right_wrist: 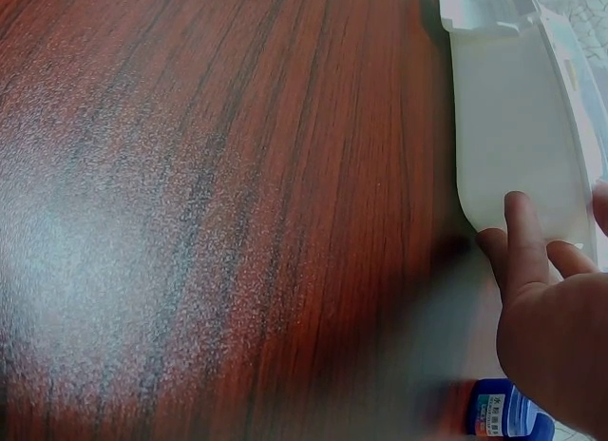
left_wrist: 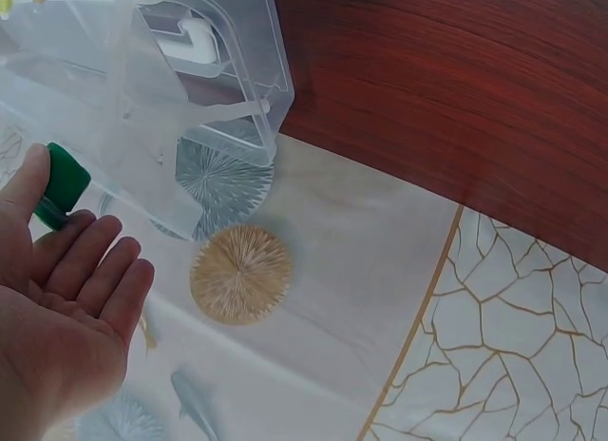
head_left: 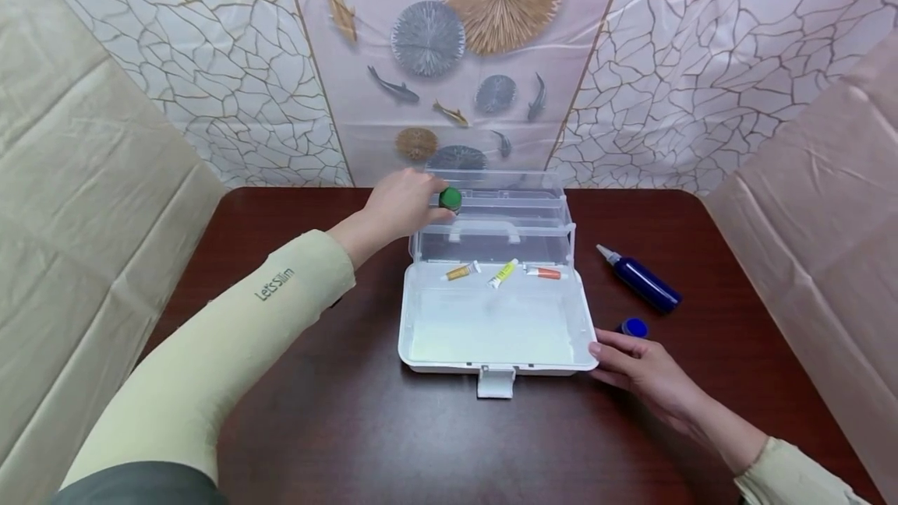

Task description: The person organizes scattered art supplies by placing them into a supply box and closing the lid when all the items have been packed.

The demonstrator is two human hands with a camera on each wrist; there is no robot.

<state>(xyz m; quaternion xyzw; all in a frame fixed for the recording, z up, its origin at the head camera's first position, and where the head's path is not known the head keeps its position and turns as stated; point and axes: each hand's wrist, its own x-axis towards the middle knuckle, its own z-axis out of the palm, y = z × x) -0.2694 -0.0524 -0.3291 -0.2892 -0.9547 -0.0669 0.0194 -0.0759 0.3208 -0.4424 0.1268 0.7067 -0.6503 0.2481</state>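
Observation:
My left hand (head_left: 401,205) pinches a small green-lidded jar (head_left: 450,199) between thumb and fingers. It holds the jar over the left end of the raised clear trays (head_left: 498,213) of a plastic storage box (head_left: 491,318). In the left wrist view, the green jar (left_wrist: 66,180) is partly covered by the fingertips. My right hand (head_left: 652,376) grips the box's front right corner, thumb at the rim and fingers beside and below it. In the right wrist view, the fingers (right_wrist: 524,251) lie against the white wall (right_wrist: 518,127). Three paint tubes, gold (head_left: 459,272), yellow (head_left: 502,274) and orange (head_left: 544,273), lie along the box's back.
Close behind my right hand stands a blue-lidded jar (head_left: 634,327). A dark blue bottle with a pointed nozzle (head_left: 644,280) lies farther back on the reddish-brown table (head_left: 316,411). The box's white latch (head_left: 496,383) hangs down in front. Patterned cloth (head_left: 435,100) borders the table's back.

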